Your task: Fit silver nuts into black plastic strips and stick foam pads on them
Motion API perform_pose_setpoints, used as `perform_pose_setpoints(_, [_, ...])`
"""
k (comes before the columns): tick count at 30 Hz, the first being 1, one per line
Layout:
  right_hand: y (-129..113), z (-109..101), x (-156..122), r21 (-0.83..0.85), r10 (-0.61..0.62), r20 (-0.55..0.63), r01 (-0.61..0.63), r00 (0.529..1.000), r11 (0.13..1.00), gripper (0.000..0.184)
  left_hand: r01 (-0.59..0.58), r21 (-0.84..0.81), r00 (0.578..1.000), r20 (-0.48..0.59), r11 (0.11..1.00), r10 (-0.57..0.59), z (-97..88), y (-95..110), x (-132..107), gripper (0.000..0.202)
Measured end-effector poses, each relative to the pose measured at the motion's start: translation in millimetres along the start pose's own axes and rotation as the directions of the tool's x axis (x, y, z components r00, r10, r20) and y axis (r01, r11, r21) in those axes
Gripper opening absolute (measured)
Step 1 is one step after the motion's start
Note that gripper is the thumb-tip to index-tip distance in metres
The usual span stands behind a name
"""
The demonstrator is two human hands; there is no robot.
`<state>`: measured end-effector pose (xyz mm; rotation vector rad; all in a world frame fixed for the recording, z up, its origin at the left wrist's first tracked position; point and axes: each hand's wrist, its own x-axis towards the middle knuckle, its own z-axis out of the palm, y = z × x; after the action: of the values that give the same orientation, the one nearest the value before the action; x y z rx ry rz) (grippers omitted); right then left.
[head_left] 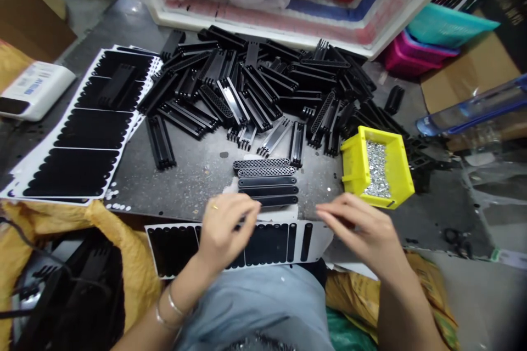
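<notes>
A short stack of long black plastic pieces (pixel 267 181) lies side by side in front of me; the far two have a honeycomb pattern, the nearer ones smooth dark tops. My left hand (pixel 224 225) is closed, its fingertips at the left end of the nearest piece; anything inside the fingers is hidden. To the right, my right hand (pixel 362 225) hovers with thumb and fingers pinched together, and I cannot make out what they hold. Below both hands, a white sheet of black rounded strip stickers (pixel 267 244) rests at the table edge, partly covered by my left hand.
A heap of black plastic pieces (pixel 255 88) fills the table's middle. More sticker sheets (pixel 88 137) lie left. A yellow bin (pixel 357 167) of small shiny metal parts (pixel 376 170) stands right. A yellow sack (pixel 135 279) of black pieces is lower left; a white-framed tray (pixel 263 24) stands behind.
</notes>
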<state>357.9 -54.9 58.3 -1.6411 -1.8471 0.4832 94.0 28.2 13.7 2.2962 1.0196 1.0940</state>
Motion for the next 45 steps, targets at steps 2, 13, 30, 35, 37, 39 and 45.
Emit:
perform_pose_setpoints(2, [1.9,5.3,-28.3,0.002,0.056,0.100,-0.057,0.993,0.998,0.026,-0.182,-0.125,0.972,0.131,0.975,0.198,14.1,14.2,-14.7,0.022])
perform_pose_setpoints(13, [25.1,51.1,-64.3,0.035,0.058,-0.043,-0.057,0.997,0.998,0.042,-0.273,-0.132,0.918,0.261,0.953,0.300,59.2,13.2,-44.5,0.041])
perform_pose_setpoints(30, [15.0,5.0,-71.1,0.325,0.076,0.245,-0.156,0.966,0.933,0.010,-0.202,-0.196,0.930,0.268,0.960,0.250,60.9,13.6,-50.6,0.040])
perform_pose_setpoints(35, [8.7,-33.4,-56.4,0.719,0.229,0.110,-0.236,0.967,0.654,0.012,-0.196,-0.206,0.940,0.239,0.959,0.244,64.8,19.6,-50.6,0.042])
perform_pose_setpoints(37, [0.5,-24.3,-27.6,0.644,0.253,-0.021,-0.180,0.967,0.743,0.021,-0.203,-0.238,0.947,0.199,0.950,0.252,56.8,24.9,-45.7,0.037])
perform_pose_setpoints(39, [-9.1,0.1,10.8,0.357,0.163,-0.082,-0.124,0.983,0.926,0.026,-0.206,-0.272,0.956,0.148,0.940,0.252,40.4,26.7,-36.2,0.031])
perform_pose_setpoints(45, [-13.7,72.2,101.4,0.064,-0.278,0.004,0.277,0.961,0.959,0.025,0.312,-0.098,0.948,-0.030,0.945,-0.316,-13.8,-18.9,9.4,0.011])
